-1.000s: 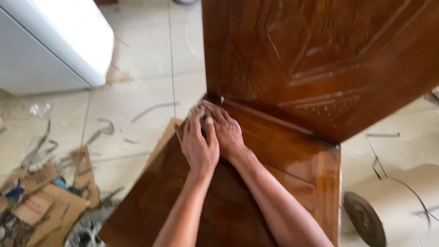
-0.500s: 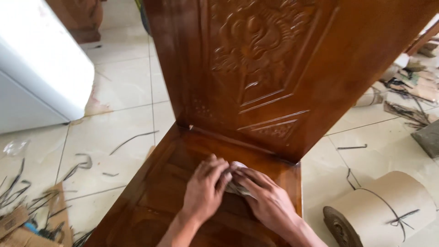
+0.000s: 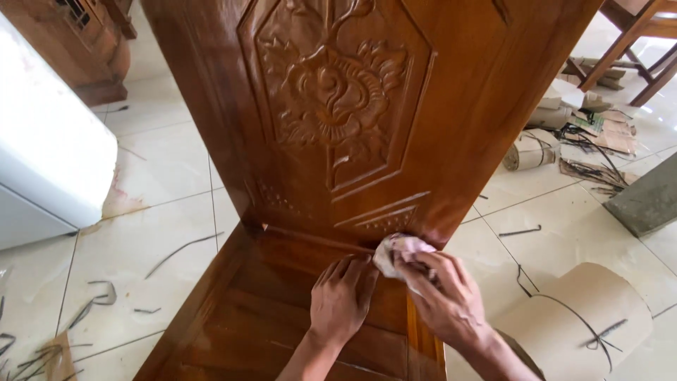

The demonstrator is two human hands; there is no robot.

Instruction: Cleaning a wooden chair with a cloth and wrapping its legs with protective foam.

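Here the left hand (image 3: 342, 300) lies flat on the glossy wooden seat (image 3: 282, 310), fingers spread and released, holding nothing and only bracing against the board. Just beside it the right hand (image 3: 448, 300) has its fingers clenched around a crumpled pale cloth (image 3: 398, 250), which is pressed into the corner where the seat meets the upright carved back (image 3: 338, 106), near the seat's right edge. To do this wiping well, I judge the cloth should stay bunched small enough to get into the joint line, with pressure coming from the fingertips rather than the palm, and the strokes should follow the grain along the seam so no smears are left on the shiny finish. The flat left hand is best kept on one spot, since it steadies the piece. Above, the carved flower panel has grooves that call for a lighter, dabbing touch. On the tiled floor (image 3: 162, 204) to the right lies a roll of brown paper (image 3: 599, 310) bound with a dark strap, close to the right arm. Further off sit cardboard scraps (image 3: 599, 130), a white appliance (image 3: 49, 162) at left, and another wooden piece behind it.
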